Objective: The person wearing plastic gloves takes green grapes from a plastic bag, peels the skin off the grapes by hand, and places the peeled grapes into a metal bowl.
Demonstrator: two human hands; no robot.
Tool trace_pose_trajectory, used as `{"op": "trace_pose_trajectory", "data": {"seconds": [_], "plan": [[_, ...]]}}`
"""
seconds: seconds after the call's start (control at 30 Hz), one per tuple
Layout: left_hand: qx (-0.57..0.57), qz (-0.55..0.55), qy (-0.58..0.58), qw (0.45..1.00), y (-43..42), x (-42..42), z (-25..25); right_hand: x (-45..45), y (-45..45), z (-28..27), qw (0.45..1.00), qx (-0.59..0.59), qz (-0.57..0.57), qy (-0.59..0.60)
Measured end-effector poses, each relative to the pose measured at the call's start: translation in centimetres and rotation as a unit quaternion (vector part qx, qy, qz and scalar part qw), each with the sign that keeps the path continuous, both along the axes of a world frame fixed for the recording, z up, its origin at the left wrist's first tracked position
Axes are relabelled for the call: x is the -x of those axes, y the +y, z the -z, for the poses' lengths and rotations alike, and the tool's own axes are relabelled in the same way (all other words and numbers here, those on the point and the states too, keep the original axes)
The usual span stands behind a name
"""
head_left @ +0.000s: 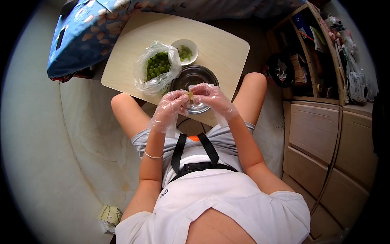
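Observation:
Both hands wear clear plastic gloves and meet above the near side of a steel bowl [212, 78]. A small pale green grape [189, 94], partly covered by fingers, is pinched between them. My left hand [168, 106] is closed on it from the left, and the fingertips of my right hand [212, 99] press on it from the right. Just beyond, an open plastic bag [140, 73] holds many green grapes [157, 66]. Beside it stands a white bowl [195, 48] with green scraps [185, 53], perhaps peels, inside.
The bowls and bag stand on a pale wooden table [221, 44] in front of my knees. Blue flowered cloth [87, 36] hangs at the far left. To the right are a wooden shelf [310, 53] with assorted items and beige drawers [313, 130]. A small packet [109, 215] lies at lower left.

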State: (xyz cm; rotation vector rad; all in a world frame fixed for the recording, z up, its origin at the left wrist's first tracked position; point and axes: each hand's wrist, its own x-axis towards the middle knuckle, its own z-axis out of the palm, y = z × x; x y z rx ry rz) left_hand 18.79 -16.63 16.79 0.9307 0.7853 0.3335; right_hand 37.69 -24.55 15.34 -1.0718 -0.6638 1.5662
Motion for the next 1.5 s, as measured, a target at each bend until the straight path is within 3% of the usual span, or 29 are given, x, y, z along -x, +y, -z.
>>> {"op": "trace_pose_trajectory", "data": {"seconds": [0.03,0.1,0.23,0.3,0.43,0.8,0.93,1.0,1.13,1.2,1.5], "plan": [[-0.010,-0.014,0.010,1.000,0.0,0.0,0.0,-0.1,-0.1,-0.2,1.000,0.000,0.000,0.001],[-0.012,-0.021,0.019,1.000,-0.1,-0.1,-0.2,-0.1,-0.1,-0.9,0.966,-0.106,0.035,-0.231],[-0.047,-0.009,0.042,0.998,-0.1,-0.4,0.2,-0.3,0.1,-2.6,0.933,-0.163,-0.004,-0.321],[-0.054,-0.006,0.055,0.997,-0.1,-0.5,0.9,0.1,0.5,-2.7,0.850,-0.253,-0.002,-0.462],[-0.113,0.031,0.052,0.992,0.0,-0.6,1.0,0.5,0.9,-2.5,0.832,-0.285,-0.025,-0.474],[-0.124,0.071,0.050,0.988,-0.1,-0.4,0.5,0.7,0.9,-1.2,0.754,-0.314,-0.036,-0.575],[-0.102,0.060,0.067,0.991,-0.3,-0.5,0.4,0.6,0.7,-1.1,0.781,-0.268,-0.023,-0.564],[-0.070,0.066,0.039,0.995,0.0,-0.1,0.4,0.5,0.6,-1.0,0.855,-0.229,0.006,-0.465],[0.016,0.049,-0.057,0.997,0.1,0.5,1.0,0.1,0.6,0.3,0.914,-0.138,-0.001,-0.382],[0.018,0.046,-0.057,0.997,0.1,0.5,0.9,0.2,0.5,0.9,0.977,-0.048,0.008,-0.207],[-0.007,0.027,-0.032,0.999,0.0,0.1,1.0,-0.1,0.1,1.1,0.993,0.022,0.066,-0.099]]}}
